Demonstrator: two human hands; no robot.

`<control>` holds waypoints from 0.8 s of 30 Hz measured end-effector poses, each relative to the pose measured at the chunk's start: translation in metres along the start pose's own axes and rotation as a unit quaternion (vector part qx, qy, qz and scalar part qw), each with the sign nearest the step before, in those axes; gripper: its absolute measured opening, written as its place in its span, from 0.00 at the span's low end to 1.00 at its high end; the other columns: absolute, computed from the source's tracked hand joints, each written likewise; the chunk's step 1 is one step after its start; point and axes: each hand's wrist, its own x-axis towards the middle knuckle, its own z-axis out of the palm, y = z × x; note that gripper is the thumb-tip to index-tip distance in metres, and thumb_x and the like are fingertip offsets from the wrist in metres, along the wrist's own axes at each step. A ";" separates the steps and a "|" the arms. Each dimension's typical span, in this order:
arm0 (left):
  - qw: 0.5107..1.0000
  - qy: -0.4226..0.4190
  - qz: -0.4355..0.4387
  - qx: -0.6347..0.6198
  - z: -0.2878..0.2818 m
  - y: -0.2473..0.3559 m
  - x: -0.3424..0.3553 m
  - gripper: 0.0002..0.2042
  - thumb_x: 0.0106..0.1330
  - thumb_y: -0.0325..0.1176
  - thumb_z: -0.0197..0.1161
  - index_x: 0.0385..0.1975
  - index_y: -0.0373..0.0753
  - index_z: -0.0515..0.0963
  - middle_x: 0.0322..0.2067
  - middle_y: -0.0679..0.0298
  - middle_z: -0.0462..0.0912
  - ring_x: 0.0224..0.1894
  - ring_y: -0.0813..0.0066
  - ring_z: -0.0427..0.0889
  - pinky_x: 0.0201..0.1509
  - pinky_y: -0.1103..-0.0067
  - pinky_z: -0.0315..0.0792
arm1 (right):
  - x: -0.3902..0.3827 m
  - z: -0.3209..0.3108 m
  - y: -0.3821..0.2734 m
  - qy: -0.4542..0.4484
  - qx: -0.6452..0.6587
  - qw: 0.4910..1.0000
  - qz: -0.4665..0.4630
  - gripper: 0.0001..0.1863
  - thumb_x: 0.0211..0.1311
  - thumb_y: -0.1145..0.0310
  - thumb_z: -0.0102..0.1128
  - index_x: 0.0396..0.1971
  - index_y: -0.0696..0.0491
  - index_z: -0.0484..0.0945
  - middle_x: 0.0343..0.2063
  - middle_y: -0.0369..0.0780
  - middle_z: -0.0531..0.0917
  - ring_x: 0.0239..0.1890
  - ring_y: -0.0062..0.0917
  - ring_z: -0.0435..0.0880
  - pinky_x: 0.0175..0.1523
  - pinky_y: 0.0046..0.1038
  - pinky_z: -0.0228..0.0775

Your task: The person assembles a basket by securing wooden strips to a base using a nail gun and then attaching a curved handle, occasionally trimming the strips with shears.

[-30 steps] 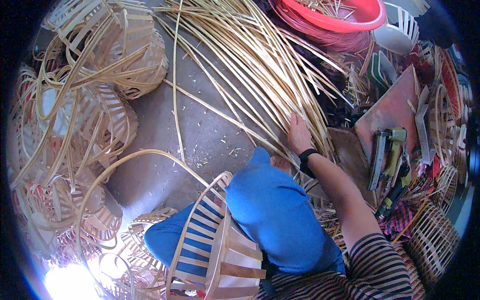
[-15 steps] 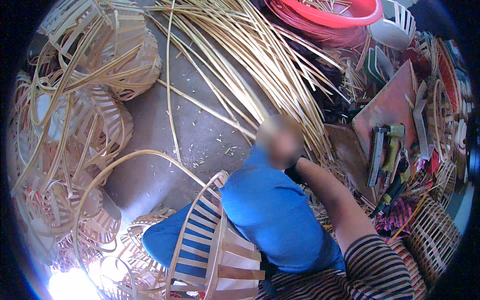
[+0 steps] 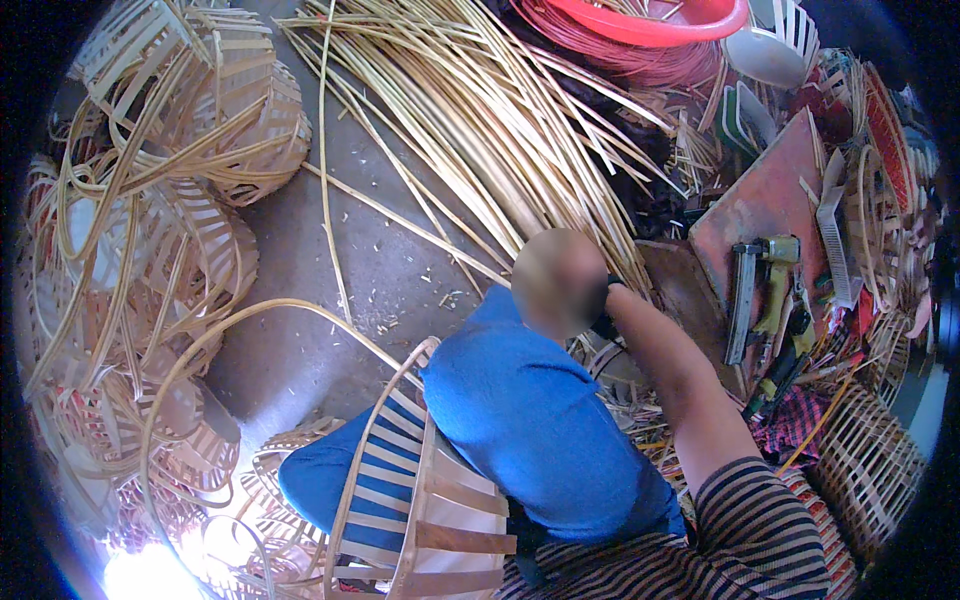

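Several pale slatted baskets [image 3: 240, 70] heaped at far left, loops of cane tangled over them. Next, one large cane hoop [image 3: 285, 302] arching over the grey floor [image 3: 270, 360], its right end running down to the lap basket [image 3: 455, 500]. Beyond the hoop, one lone cane [image 3: 323, 150] laid nearly straight up and down the view. Lap basket at lower middle: tilted on its side against blue-clad legs [image 3: 530, 410], with narrow strips on its left, white lining and broader brown slats on its right, strips running mostly sideways.

Farther right, at upper middle, the cane bundle [image 3: 500, 130] on the floor: long, thin, smooth, straw-yellow, loosely fanned, a few canes straying to either side. Long axis diagonal, from upper left down to lower right, lower ends toward the knee. Right hand [image 3: 562, 275] at those lower ends, just above the knee; blurred over, so impossible to tell whether clasping canes or loose. Left hand out of sight, state likewise impossible to tell. Dark band [image 3: 605, 305] at the right wrist.

Toward the right edge, red basin [image 3: 660, 38] above coiled reddish strands [image 3: 600, 50], then reddish board [image 3: 745, 200], green-handled tool [image 3: 775, 290], plaid cloth [image 3: 795, 432] and latticed basket [image 3: 860, 470].
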 end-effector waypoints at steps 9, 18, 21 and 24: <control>0.999 -0.033 0.004 0.001 -0.006 0.001 0.007 0.16 0.49 0.43 0.56 0.14 0.37 0.64 0.15 0.56 0.67 0.16 0.71 0.65 0.17 0.80 0.61 | -0.015 0.024 0.008 -0.028 0.064 0.994 -0.079 0.15 0.42 0.75 0.48 0.32 0.63 0.62 0.28 0.49 0.71 0.32 0.40 0.70 0.38 0.34 0.62; 0.999 -0.052 0.008 -0.001 -0.011 0.005 0.008 0.15 0.50 0.42 0.56 0.15 0.37 0.64 0.15 0.56 0.67 0.16 0.70 0.65 0.18 0.79 0.62 | -0.014 0.028 0.014 -0.012 0.074 0.995 -0.062 0.13 0.44 0.73 0.47 0.31 0.62 0.63 0.26 0.47 0.71 0.30 0.38 0.70 0.35 0.32 0.62; 0.998 -0.058 0.011 -0.006 -0.016 0.006 0.007 0.15 0.50 0.42 0.56 0.15 0.37 0.64 0.15 0.56 0.67 0.16 0.70 0.65 0.18 0.79 0.62 | -0.016 0.030 0.013 -0.007 0.071 0.996 -0.060 0.12 0.45 0.73 0.47 0.31 0.62 0.63 0.25 0.47 0.71 0.29 0.37 0.70 0.34 0.32 0.62; 0.997 -0.074 0.034 -0.015 -0.023 0.005 0.007 0.15 0.50 0.42 0.56 0.15 0.37 0.65 0.15 0.56 0.68 0.16 0.69 0.66 0.18 0.78 0.62 | -0.021 0.027 0.018 -0.007 0.069 0.996 -0.051 0.11 0.45 0.72 0.47 0.31 0.61 0.63 0.24 0.46 0.72 0.28 0.36 0.70 0.34 0.31 0.62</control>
